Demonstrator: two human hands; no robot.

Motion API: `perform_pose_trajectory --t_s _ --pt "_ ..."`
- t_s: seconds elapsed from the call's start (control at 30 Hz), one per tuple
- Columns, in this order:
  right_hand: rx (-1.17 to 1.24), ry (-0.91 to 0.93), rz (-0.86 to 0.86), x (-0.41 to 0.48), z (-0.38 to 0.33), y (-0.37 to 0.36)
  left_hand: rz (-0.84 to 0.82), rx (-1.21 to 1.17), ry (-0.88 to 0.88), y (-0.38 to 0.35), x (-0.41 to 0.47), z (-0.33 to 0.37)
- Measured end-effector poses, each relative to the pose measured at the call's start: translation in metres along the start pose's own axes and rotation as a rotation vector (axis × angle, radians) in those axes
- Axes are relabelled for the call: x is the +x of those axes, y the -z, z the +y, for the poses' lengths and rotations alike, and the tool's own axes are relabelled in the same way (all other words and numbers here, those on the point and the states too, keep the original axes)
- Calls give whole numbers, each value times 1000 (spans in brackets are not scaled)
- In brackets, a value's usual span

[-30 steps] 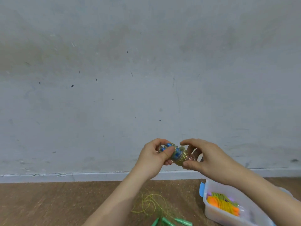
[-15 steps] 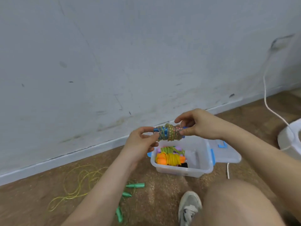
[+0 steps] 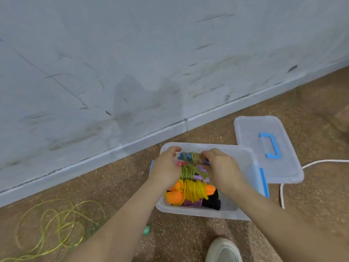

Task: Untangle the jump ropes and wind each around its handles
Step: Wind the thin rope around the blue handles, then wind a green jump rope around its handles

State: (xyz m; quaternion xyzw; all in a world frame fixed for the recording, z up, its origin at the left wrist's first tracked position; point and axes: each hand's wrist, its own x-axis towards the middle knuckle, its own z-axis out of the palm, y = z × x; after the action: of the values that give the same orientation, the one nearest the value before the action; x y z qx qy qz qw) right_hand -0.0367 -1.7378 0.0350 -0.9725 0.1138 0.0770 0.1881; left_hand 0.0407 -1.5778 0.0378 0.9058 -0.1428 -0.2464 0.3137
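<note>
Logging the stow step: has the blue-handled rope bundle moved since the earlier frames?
Yes: the bundle went down, from above the bin into its far end.

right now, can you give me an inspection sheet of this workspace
surface: brown speckled floor.
job's things: blue-handled rope bundle held at clear bin's far end, beyond wound green bundle and orange-handled yellow bundle; loose yellow-green rope on floor at left.
clutter: bin lid beside bin.
grippers: left hand and right hand each grip an end of it.
cables: white cable on floor at right.
surroundings: scuffed grey wall; a shoe below.
</note>
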Motion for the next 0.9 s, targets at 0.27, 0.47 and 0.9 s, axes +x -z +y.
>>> perform_pose_trajectory --t_s 0.27,0.47,0.9 --pt "-94 103 208 20 -5 -48 16 783 -328 -18 -3 -4" --pt "297 49 261 21 -9 -51 48 757 -366 -20 -1 -6" --pt "27 80 338 5 -47 -30 257 79 -322 6 -59 -39"
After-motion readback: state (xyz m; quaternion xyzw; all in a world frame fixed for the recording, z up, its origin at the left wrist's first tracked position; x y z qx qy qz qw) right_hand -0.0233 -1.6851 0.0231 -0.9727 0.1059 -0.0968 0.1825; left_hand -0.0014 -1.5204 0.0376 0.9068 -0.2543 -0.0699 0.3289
